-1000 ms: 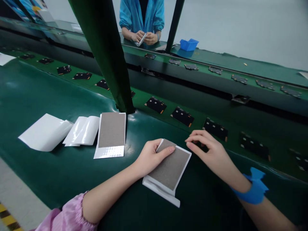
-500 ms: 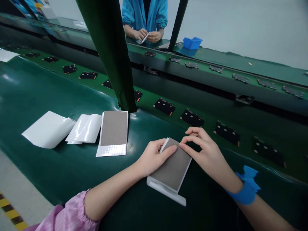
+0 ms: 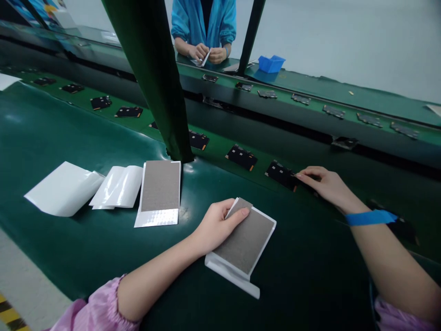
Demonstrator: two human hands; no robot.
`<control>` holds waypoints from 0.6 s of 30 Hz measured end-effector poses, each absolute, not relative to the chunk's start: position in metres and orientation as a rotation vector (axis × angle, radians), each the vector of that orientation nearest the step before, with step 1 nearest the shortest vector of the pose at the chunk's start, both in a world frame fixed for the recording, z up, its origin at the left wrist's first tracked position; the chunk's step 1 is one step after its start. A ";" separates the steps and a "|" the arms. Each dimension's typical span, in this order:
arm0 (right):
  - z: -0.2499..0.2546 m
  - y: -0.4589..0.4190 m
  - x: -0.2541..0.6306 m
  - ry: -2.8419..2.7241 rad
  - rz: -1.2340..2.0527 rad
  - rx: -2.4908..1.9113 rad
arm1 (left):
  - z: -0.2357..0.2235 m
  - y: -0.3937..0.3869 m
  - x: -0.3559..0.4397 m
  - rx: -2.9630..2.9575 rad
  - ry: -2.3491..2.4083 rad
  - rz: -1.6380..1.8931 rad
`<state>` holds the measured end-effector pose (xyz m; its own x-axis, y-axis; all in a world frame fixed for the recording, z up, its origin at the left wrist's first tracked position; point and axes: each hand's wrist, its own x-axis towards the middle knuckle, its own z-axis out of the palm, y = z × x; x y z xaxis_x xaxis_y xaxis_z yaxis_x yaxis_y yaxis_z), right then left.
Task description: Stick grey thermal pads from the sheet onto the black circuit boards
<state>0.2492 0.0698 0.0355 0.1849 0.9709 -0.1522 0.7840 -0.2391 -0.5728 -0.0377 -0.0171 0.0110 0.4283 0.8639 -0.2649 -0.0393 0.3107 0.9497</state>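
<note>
My left hand [image 3: 220, 225] holds a stack of grey rectangular sheets with white backing [image 3: 241, 241] just above the green table, thumb pressed on top. The backing's near end curls into a white roll. My right hand [image 3: 320, 181] reaches over the conveyor strip, thumb and forefinger pinched at the right edge of a black circuit board [image 3: 279, 174]. Whether a small piece sits between those fingertips cannot be seen. Another dark board lies partly hidden under that hand.
Left of my hands lie another grey sheet on white backing [image 3: 161, 186] and curled glossy white sheets [image 3: 119, 186]. A green post [image 3: 155, 78] rises beside the strip. Several boards line both strips. Across, a person in blue [image 3: 205, 27] handles a white sheet near a blue bin [image 3: 271, 64].
My right hand has left the top edge of the grey sheet and moved right and forward to the board on the strip. The boards have shifted slightly right. My left hand keeps its hold.
</note>
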 end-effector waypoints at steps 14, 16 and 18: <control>0.011 0.077 0.285 -1.596 0.609 -2.185 | 0.010 -0.018 -0.037 1.071 0.949 0.725; 0.011 0.070 0.278 -1.443 0.544 -2.146 | 0.010 -0.018 -0.037 1.078 0.958 0.734; 0.013 0.058 0.267 -1.464 0.467 -2.084 | 0.010 -0.017 -0.037 1.091 0.958 0.738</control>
<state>0.2675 0.0582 0.0131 0.3480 0.9371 0.0279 0.7476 -0.2595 -0.6114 -0.0370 -0.0175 0.0097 0.4168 0.8691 -0.2663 -0.0351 0.3081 0.9507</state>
